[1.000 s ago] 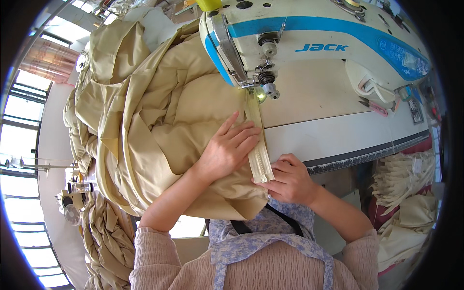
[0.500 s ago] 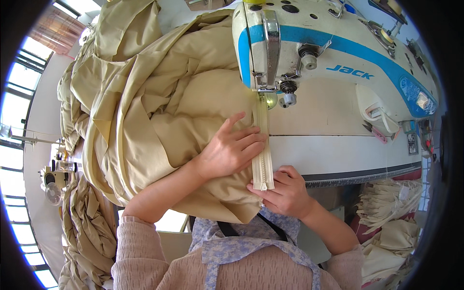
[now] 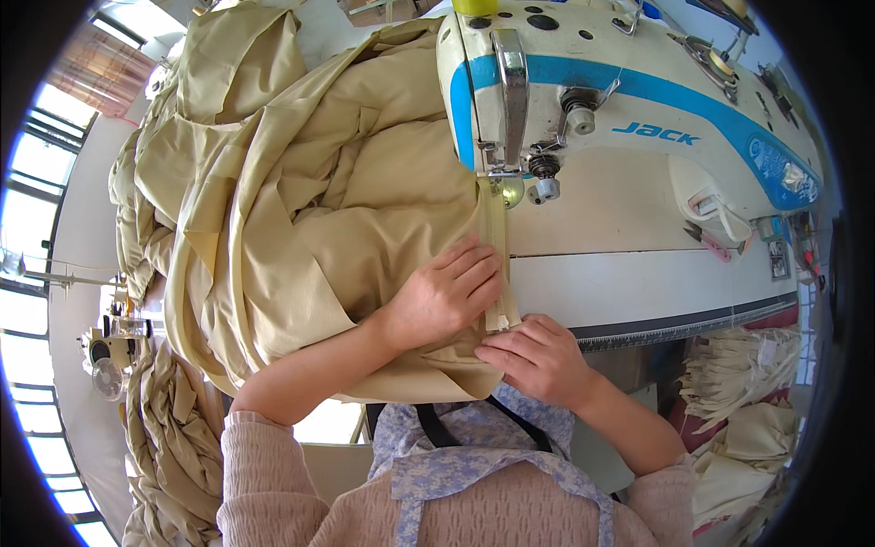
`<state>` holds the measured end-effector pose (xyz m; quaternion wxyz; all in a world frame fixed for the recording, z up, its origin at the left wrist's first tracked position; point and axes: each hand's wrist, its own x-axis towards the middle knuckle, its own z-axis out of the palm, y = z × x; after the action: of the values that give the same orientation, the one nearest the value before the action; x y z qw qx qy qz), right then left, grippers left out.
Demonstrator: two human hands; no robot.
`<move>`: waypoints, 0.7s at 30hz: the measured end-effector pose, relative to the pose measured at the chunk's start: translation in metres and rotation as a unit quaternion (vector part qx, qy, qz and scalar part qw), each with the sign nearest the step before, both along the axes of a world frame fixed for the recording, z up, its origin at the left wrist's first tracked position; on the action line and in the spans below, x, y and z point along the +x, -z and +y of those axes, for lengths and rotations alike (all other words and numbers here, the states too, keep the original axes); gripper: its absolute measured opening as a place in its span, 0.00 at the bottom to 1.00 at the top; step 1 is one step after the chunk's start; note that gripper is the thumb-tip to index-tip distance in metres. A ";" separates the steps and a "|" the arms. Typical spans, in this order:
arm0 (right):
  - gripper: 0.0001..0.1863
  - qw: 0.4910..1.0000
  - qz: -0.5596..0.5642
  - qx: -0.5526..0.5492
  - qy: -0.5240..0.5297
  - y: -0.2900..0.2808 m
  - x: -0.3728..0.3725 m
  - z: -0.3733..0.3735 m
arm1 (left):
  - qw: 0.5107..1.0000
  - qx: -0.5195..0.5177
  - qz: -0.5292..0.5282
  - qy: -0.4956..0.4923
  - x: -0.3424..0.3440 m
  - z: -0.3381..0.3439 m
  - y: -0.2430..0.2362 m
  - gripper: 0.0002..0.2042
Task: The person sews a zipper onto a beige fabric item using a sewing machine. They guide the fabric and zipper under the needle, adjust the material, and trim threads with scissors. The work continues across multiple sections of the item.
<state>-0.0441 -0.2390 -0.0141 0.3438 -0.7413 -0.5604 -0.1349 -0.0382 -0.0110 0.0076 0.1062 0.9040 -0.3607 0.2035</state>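
Observation:
A large piece of beige fabric (image 3: 374, 191) lies bunched left of and beneath the presser foot of a white and blue sewing machine (image 3: 592, 100). A pale zipper (image 3: 498, 228) runs along the fabric's right edge from under the foot toward me. My left hand (image 3: 447, 292) is closed at the zipper's left side, its fingers curled over tape and fabric; the fingertips are partly hidden. Close to the zipper's near end, my right hand (image 3: 538, 360) pinches the fabric edge between thumb and fingers.
Pink-handled snips (image 3: 711, 242) lie on the machine bed at right. A ruler strip (image 3: 674, 326) follows the table's front edge. Stacked pale fabric pieces (image 3: 738, 374) are at lower right. More beige cloth (image 3: 169, 438) hangs at left, near a small fan (image 3: 108, 378).
The zipper and fabric have moved away from me, toward the presser foot. My left hand's raised, spread fingers have drawn together and curled. My right hand has shifted slightly right.

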 end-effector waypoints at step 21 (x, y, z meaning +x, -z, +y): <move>0.14 1.000 -0.009 0.008 0.029 -0.002 -0.001 -0.006 | 0.998 0.004 -0.049 -0.035 0.003 0.000 0.001 0.14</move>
<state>-0.0449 -0.2447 -0.0125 0.3411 -0.7531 -0.5405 -0.1560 -0.0355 -0.0111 0.0069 0.0779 0.9054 -0.3346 0.2494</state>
